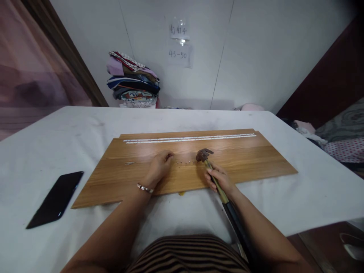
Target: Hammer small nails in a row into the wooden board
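My right hand [219, 178] is wrapped round the handle of a claw hammer [216, 182]. Its rusty head is over the wooden board [250, 159], right of a short row of small nail heads [189, 162]. My left hand [161, 165] is closed in a pinch at the left end of that row, low over the board. Whatever its fingertips hold is too small to make out. A few loose nails [129, 163] lie on the board, left of my left hand.
Two white measuring strips [187, 139] run along the board's far side. A black phone [57, 199] lies to the left on the white-covered table [93, 119]. Folded clothes [133, 81] are stacked by the back wall, beneath paper signs [180, 55].
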A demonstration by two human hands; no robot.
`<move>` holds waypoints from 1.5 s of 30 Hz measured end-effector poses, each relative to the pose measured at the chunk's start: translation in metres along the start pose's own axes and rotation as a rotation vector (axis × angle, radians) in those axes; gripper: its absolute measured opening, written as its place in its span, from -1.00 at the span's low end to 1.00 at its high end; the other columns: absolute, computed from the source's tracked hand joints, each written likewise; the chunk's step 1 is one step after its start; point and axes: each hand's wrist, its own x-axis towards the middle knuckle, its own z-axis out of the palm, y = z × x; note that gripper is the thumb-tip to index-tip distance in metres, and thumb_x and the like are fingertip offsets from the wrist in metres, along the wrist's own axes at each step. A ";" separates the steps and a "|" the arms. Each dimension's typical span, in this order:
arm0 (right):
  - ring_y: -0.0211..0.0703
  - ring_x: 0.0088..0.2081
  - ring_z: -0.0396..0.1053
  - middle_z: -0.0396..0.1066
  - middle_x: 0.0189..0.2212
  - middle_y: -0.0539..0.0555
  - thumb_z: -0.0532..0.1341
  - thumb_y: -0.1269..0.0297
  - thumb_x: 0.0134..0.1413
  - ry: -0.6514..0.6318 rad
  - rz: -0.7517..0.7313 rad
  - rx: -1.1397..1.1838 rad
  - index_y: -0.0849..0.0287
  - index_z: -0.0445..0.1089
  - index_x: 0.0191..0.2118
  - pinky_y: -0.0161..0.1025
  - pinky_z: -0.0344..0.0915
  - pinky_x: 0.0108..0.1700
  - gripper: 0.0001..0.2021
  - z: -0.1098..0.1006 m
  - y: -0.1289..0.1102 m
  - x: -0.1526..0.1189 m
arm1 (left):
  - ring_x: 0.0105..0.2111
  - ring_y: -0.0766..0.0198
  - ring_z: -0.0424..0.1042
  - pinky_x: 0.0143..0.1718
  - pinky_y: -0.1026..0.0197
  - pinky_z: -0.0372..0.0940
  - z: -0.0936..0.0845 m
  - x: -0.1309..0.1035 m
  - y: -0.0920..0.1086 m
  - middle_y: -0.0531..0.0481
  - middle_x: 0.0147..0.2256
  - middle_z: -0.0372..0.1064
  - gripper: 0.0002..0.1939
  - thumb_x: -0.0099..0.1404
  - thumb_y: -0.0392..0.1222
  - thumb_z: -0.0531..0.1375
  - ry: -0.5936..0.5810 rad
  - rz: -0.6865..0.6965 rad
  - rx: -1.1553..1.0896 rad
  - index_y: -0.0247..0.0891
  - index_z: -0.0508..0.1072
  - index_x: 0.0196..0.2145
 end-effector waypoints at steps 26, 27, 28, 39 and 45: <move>-0.46 -0.81 0.05 0.24 -0.62 -0.19 0.23 0.15 -0.05 0.029 0.008 -0.008 0.13 0.15 -0.30 -0.47 -0.01 -0.83 -0.73 0.007 -0.012 0.002 | -0.27 0.20 0.42 -0.20 0.18 0.31 0.000 0.001 0.003 -0.04 -0.30 0.47 -0.81 0.19 -0.24 0.05 0.007 0.000 -0.017 -0.23 0.44 -0.29; -0.46 -0.81 0.06 0.25 -0.62 -0.19 0.23 0.15 -0.05 0.040 0.007 -0.018 0.12 0.15 -0.28 -0.47 -0.01 -0.84 -0.73 0.008 -0.012 0.002 | -0.27 0.20 0.42 -0.21 0.18 0.31 0.001 0.001 0.003 -0.05 -0.31 0.47 -0.81 0.19 -0.25 0.05 0.006 0.000 -0.018 -0.24 0.44 -0.29; -0.46 -0.81 0.06 0.25 -0.62 -0.19 0.23 0.15 -0.06 0.050 0.010 -0.025 0.12 0.15 -0.27 -0.47 -0.01 -0.84 -0.72 0.008 -0.012 0.002 | -0.27 0.20 0.42 -0.21 0.18 0.31 0.001 0.001 0.003 -0.05 -0.31 0.47 -0.81 0.18 -0.25 0.05 0.003 -0.001 -0.018 -0.24 0.44 -0.30; -0.45 -0.82 0.04 0.23 -0.64 -0.20 0.25 0.14 -0.10 0.098 0.040 -0.019 0.12 0.16 -0.30 -0.45 -0.02 -0.84 -0.70 0.010 -0.014 0.002 | -0.32 0.21 0.43 -0.26 0.20 0.31 -0.001 0.000 0.005 -0.04 -0.34 0.47 -0.78 0.14 -0.28 0.09 -0.021 -0.034 -0.022 -0.22 0.44 -0.25; -0.45 -0.82 0.04 0.23 -0.64 -0.19 0.25 0.13 -0.14 0.095 0.063 -0.027 0.13 0.11 -0.37 -0.44 -0.03 -0.84 -0.69 0.011 -0.009 0.006 | -0.33 0.22 0.43 -0.29 0.21 0.30 0.000 0.002 0.003 -0.02 -0.36 0.47 -0.79 0.13 -0.27 0.10 -0.030 -0.017 -0.007 -0.22 0.45 -0.26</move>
